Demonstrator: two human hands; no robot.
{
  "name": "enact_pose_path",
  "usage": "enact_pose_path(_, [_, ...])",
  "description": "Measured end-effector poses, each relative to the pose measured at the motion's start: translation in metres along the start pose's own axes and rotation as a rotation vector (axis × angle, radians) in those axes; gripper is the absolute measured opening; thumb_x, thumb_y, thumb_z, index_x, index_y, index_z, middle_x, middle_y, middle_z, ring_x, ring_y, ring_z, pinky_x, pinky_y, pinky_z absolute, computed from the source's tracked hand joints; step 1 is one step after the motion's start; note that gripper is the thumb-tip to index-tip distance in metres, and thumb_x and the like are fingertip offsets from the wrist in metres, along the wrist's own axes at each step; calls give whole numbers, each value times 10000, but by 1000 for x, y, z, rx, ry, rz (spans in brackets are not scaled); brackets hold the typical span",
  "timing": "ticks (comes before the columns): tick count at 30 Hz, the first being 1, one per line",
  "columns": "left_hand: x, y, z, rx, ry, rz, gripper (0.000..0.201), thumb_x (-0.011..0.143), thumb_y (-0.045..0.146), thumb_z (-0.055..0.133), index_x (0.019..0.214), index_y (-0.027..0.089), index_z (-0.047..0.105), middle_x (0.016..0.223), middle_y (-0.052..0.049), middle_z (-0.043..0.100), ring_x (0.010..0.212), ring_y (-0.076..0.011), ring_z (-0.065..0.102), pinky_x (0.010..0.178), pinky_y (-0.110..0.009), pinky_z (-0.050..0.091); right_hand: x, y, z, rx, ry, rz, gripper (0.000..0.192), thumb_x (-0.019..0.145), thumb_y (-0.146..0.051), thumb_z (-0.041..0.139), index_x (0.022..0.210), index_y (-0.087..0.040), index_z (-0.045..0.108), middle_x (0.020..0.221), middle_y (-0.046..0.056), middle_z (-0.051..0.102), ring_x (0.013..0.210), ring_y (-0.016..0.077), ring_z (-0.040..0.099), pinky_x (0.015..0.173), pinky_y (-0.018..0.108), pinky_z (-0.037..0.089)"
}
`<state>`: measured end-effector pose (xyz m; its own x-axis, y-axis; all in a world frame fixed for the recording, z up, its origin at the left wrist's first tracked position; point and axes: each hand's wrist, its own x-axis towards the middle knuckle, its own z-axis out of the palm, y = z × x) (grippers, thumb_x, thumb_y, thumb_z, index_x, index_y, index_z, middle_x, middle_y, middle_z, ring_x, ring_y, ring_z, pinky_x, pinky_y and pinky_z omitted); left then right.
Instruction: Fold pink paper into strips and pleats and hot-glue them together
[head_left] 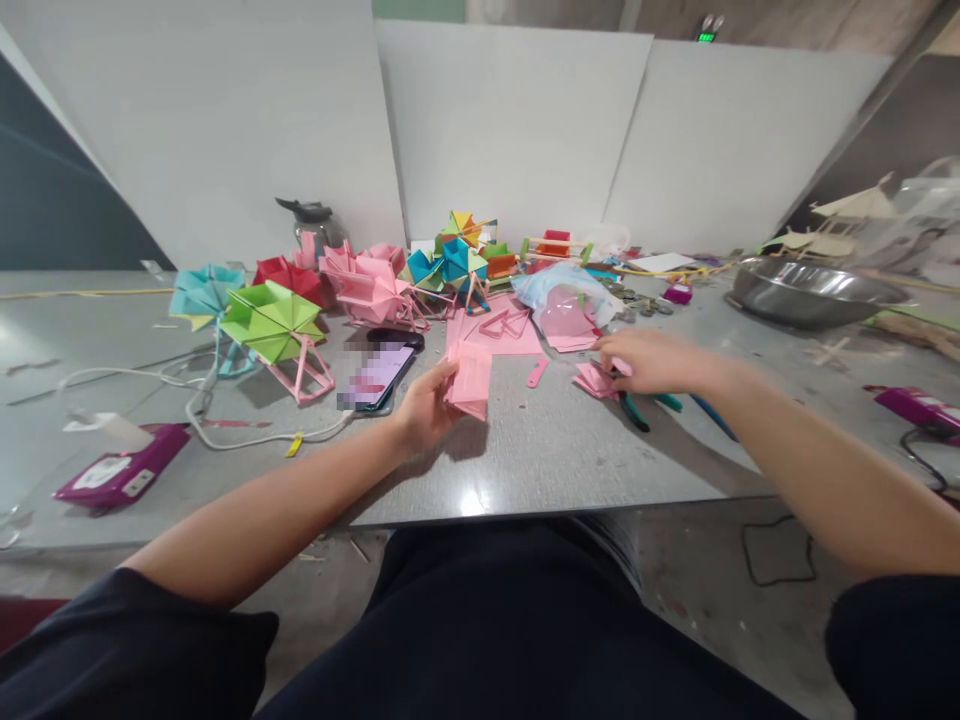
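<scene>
My left hand (424,408) holds a folded pink paper piece (470,383) just above the grey table (525,450), near its middle. My right hand (651,360) reaches out to the right and rests on a small pile of folded pink paper pieces (592,380), fingers curled over one of them. Green-handled scissors (637,410) and a blue pen (709,415) lie under and beside that hand. Flat pink paper sheets (491,330) lie just beyond both hands.
A phone (375,375) lies left of my left hand with a white cable (202,405). Colourful folded paper models (274,320) crowd the back of the table. A steel bowl (810,292) sits at the right, purple boxes (120,475) at both sides. White boards (510,130) stand behind.
</scene>
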<state>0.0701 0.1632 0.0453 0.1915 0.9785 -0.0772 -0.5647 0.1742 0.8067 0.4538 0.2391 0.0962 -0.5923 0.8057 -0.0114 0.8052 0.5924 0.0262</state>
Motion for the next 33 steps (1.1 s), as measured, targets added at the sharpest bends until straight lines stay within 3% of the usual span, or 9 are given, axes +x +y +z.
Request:
enact_pose_path(2, [0, 0, -1, 14, -1, 5, 211, 971, 282, 683, 1116, 154, 765, 991, -101, 793, 830, -230, 717, 703, -316, 570, 19, -23, -2, -61, -125, -6, 130, 741, -198, 735, 831, -224, 645, 999, 106, 759, 927, 276, 680, 796, 365, 446])
enact_pose_path(5, [0, -1, -2, 7, -11, 4, 217, 963, 285, 695, 1128, 159, 757, 980, -94, 794, 815, -218, 718, 687, -299, 575, 30, -35, -2, -102, -197, 28, 171, 697, -144, 726, 804, -233, 626, 890, 72, 737, 825, 252, 651, 781, 373, 389])
enact_pose_path(10, [4, -4, -6, -16, -55, 1, 210, 954, 296, 690, 1110, 176, 760, 962, -87, 795, 809, -226, 725, 680, -312, 578, 26, -32, 1, -157, -81, -75, 130, 679, -149, 701, 734, -242, 629, 838, 78, 710, 819, 266, 636, 935, 470, 405])
enact_pose_path(14, [8, -6, -11, -24, -91, -3, 242, 942, 305, 703, 1142, 176, 749, 968, -85, 798, 842, -234, 737, 707, -320, 573, 22, -20, -3, -95, 10, -83, 191, 701, -249, 732, 890, -251, 704, 1013, 105, 765, 990, 319, 681, 1084, 547, 392])
enact_pose_path(17, [11, -7, -13, -32, -90, -9, 233, 935, 302, 699, 1127, 180, 749, 966, -86, 797, 836, -241, 735, 704, -330, 567, 20, -3, -7, 34, 70, -9, 358, 703, -350, 774, 1041, -252, 707, 1168, 120, 784, 1144, 377, 692, 1139, 576, 409])
enact_pose_path(20, [12, -8, -13, -45, -78, -9, 228, 932, 294, 694, 1115, 172, 758, 989, -110, 803, 871, -277, 743, 734, -365, 573, 20, 12, -6, 236, 161, 76, 408, 704, -364, 773, 1084, -255, 671, 1234, 127, 769, 1201, 381, 692, 1114, 557, 479])
enact_pose_path(25, [10, -6, -9, -84, -63, -12, 194, 938, 279, 697, 1074, 159, 765, 977, -116, 802, 846, -264, 738, 730, -356, 576, 28, 17, -6, 712, 441, 33, 473, 652, -450, 846, 968, -278, 539, 1115, 69, 724, 1132, 304, 696, 1089, 493, 527])
enact_pose_path(29, [6, -1, -5, -116, -46, -15, 173, 953, 284, 696, 1027, 143, 765, 942, -105, 804, 785, -228, 730, 687, -322, 574, 41, -5, -14, 989, 514, 9, 572, 614, -513, 904, 945, -281, 499, 1033, 24, 682, 935, 233, 649, 857, 396, 545])
enact_pose_path(33, [-1, 3, -1, -144, -74, 16, 194, 944, 291, 700, 1062, 156, 775, 951, -88, 817, 828, -236, 763, 736, -335, 602, 56, -63, -5, 1163, 476, -27, 459, 681, -450, 902, 925, -263, 561, 888, -17, 623, 806, 183, 586, 743, 334, 498])
